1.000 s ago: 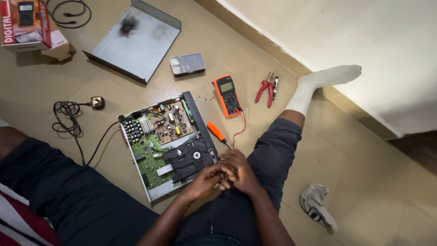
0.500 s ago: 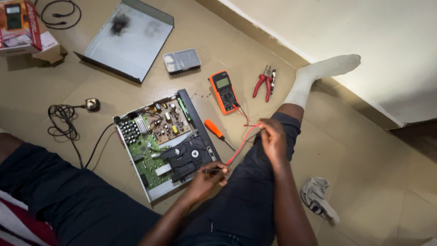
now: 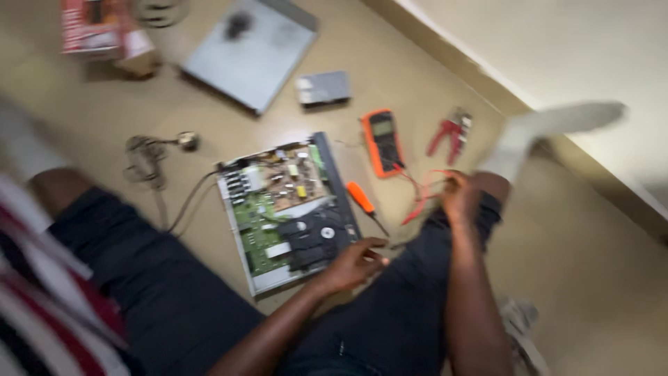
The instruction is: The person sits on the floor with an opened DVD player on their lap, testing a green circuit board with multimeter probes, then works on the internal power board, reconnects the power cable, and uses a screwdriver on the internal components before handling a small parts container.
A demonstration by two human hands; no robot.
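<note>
A tan floor (image 3: pixel 431 83) is filling the frame, meeting a pale wall base at upper right; the whole view is blurring with motion. A person is sitting on it with legs spread in dark trousers, one white-socked foot (image 3: pixel 557 125) reaching toward the wall. Between the legs an opened disc player (image 3: pixel 289 209) is lying, its green circuit board and black drive tray exposed. Its removed grey metal cover (image 3: pixel 254 52) is resting well above it, beside a small grey box (image 3: pixel 323 88) and, at upper left, a red carton (image 3: pixel 94 28). A coiled power cord (image 3: pixel 149 157) is trailing from the player's left edge. An orange multimeter (image 3: pixel 381 143) is lying just right of the player, red-handled pliers (image 3: pixel 449 132) farther right, and an orange-handled screwdriver (image 3: pixel 362 200) between meter and player.

The right hand (image 3: pixel 460 195) is pinching the red test lead (image 3: pixel 421 198), fingers closed together around the wire, which is running from the fingertips back to the meter. The left hand (image 3: pixel 355 261) is resting at the player's lower right corner, fingers curled; whether they are gripping a probe cannot be told.
</note>
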